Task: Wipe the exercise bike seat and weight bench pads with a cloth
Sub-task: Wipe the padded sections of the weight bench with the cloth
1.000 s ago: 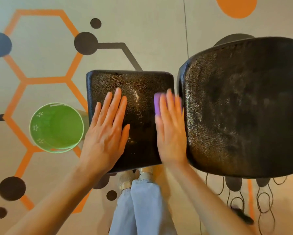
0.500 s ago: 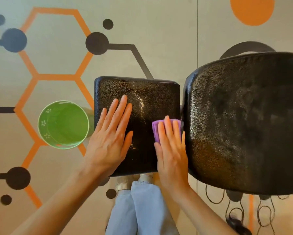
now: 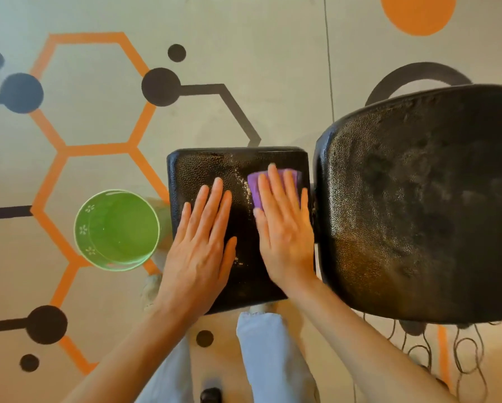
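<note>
A small square black bench pad (image 3: 203, 167) lies below me, with pale specks across its middle. My left hand (image 3: 203, 242) rests flat on the pad's left half, fingers spread, holding nothing. My right hand (image 3: 284, 228) presses a purple cloth (image 3: 255, 187) flat against the pad's right half; the cloth shows past the fingertips and thumb side, the rest is hidden under the palm. To the right, a larger black textured bench pad (image 3: 418, 205) sits close beside the small one.
A green bucket (image 3: 116, 229) stands on the floor just left of the small pad. The floor has orange hexagon and dark dot markings. My legs in light jeans (image 3: 270, 359) are under the pad's near edge. Thin cables (image 3: 461, 353) loop on the floor at lower right.
My right hand slid the purple cloth toward me and then away again along the pad's right side. My left hand stayed flat on the pad.
</note>
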A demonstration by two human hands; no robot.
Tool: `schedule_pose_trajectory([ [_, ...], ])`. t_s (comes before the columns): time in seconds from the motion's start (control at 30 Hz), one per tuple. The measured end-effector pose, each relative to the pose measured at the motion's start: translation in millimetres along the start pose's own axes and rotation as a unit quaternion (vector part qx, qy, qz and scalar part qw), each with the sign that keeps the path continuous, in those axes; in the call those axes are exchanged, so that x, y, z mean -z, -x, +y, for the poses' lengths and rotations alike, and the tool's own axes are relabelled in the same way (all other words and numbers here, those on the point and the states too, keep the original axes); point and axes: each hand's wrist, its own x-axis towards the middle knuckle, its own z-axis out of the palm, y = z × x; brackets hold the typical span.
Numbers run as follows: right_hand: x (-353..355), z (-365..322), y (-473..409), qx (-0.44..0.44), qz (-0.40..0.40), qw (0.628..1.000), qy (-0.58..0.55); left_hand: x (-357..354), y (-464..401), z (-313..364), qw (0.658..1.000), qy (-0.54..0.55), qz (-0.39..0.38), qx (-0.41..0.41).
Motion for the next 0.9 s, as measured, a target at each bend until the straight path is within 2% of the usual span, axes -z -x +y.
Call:
schedule_pose_trajectory([
  [0.1,-0.3,-8.1,-62.7,-0.02,0.039,0.999,0.016,0.2,0.8,-1.2,1.0,0.012,0.0,-0.006],
  [0.3,-6.1,-16.1,74.0,-0.048,-0.003,0.998,-0.031,9.9,3.3,-12.8,0.997,0.051,-0.018,-0.059],
  [0.5,-4.5,-16.5,-42.2,-0.14,0.061,0.988,0.012,30.4,-22.5,-36.5,0.989,0.034,-0.03,-0.141],
  [0.63,-22.3,-54.3,39.6,-0.212,0.077,0.974,-0.036,28.8,-38.4,-50.9,0.979,0.018,-0.048,-0.196],
  [0.7,-27.4,-69.2,77.8,-0.206,0.075,0.976,0.007,26.1,-38.3,-57.2,0.973,0.009,-0.057,-0.223],
  [0.77,-20.2,-49.2,60.7,-0.198,0.053,0.978,0.045,25.1,-35.2,-60.9,0.968,0.009,-0.06,-0.245],
  [0.83,-11.7,-26.5,22.2,-0.255,0.071,0.963,0.059,23.7,-29.5,-64.1,0.961,0.008,-0.061,-0.268],
  [0.9,-11.6,-18.2,3.5,-0.328,0.114,0.937,0.026,20.6,-23.2,-66.9,0.955,-0.006,-0.064,-0.288],
])
